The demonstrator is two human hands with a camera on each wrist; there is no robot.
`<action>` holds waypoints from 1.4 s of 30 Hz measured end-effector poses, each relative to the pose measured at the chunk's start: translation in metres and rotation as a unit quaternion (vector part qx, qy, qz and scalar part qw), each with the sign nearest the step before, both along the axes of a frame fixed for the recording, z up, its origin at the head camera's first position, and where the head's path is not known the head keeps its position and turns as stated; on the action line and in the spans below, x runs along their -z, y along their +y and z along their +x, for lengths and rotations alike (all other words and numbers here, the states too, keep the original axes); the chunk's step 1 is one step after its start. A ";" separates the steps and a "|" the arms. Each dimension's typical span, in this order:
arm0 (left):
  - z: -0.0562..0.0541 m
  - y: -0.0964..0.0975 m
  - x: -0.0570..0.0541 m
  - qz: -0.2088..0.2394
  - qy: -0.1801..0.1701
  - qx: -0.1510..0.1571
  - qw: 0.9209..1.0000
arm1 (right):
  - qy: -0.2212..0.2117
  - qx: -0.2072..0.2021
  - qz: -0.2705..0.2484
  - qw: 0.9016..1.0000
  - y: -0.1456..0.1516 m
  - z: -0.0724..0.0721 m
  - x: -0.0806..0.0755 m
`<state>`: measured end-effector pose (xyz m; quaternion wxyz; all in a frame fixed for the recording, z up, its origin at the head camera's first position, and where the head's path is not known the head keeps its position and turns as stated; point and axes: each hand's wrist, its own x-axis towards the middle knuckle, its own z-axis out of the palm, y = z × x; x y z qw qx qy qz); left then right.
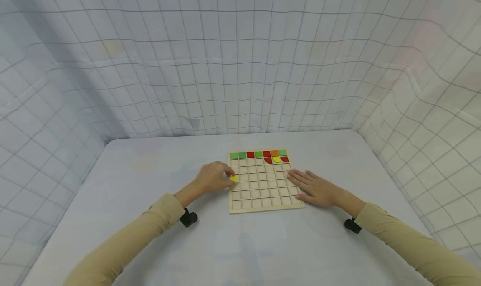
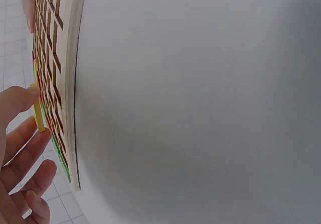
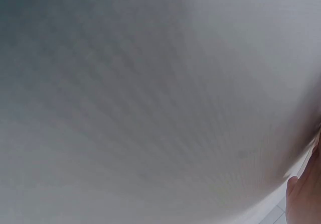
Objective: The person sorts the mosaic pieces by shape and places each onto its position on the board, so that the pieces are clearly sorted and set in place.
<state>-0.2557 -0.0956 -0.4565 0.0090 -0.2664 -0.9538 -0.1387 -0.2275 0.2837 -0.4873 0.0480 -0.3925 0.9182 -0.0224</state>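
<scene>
A wooden grid board [image 1: 262,188] lies flat on the table. Several square tiles in green, red and orange fill its far row, among them a red tile [image 1: 250,155]. At the right of the second row sit two red curved-edged tiles and a yellow quarter-round tile [image 1: 277,159] between them. My left hand [image 1: 212,178] pinches a thin yellow tile [image 2: 38,112] between thumb and fingertips at the board's left edge. With its fingers straight, my right hand [image 1: 317,190] rests on the board's right edge; the right wrist view catches only part of that hand [image 3: 305,196].
The white table [image 1: 180,252] extends around the board on all sides. Behind it and along both sides hang white sheets [image 1: 240,77] with a dark grid pattern. A dark wrist camera [image 1: 188,217] sits under the left sleeve, and another [image 1: 353,225] under the right.
</scene>
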 end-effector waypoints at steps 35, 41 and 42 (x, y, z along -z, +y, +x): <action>-0.060 0.066 -0.001 0.007 -0.005 0.001 1.000 | -0.040 0.011 0.019 0.999 0.000 -0.001 -0.004; -0.065 0.072 0.004 0.012 -0.006 0.013 1.000 | -0.044 0.011 0.023 0.999 -0.001 -0.001 -0.006; -0.066 0.073 0.004 0.013 -0.006 0.014 1.000 | -0.045 0.012 0.024 0.999 -0.001 -0.001 -0.005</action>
